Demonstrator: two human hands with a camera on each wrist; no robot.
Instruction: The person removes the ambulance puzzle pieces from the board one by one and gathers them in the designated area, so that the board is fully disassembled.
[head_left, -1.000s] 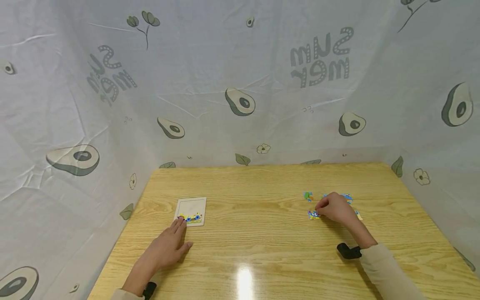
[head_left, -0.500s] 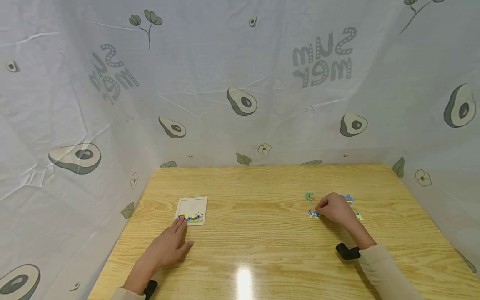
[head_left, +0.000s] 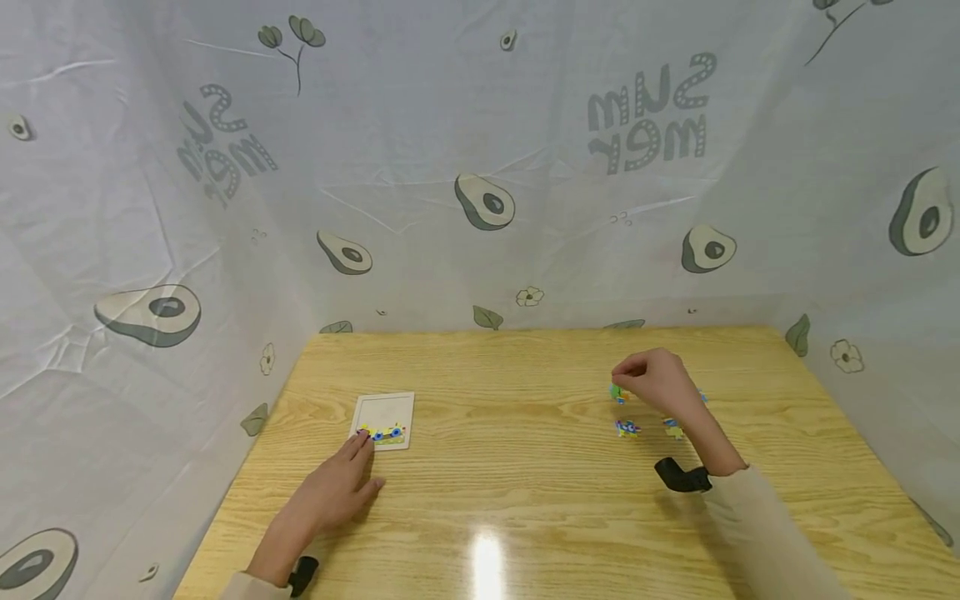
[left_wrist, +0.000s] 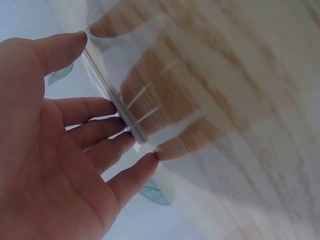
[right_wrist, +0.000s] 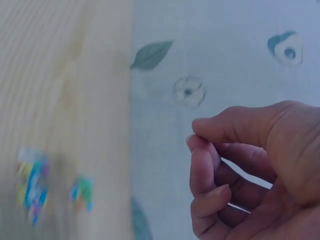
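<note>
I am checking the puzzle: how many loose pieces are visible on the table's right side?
4 visible: a green piece by the right hand, a blue piece right of it; nearer the person, a purple-blue piece and a yellowish piece. The hand may hide more.

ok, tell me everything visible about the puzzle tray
The puzzle tray is thin, pale and roughly square, with an outlined inner area; its material is unclear. It lies flat on the wood-grain table, on the person's left. Colourful pieces line its near side; the rest looks bare. The left hand rests its fingertips at its near-left corner.
</note>
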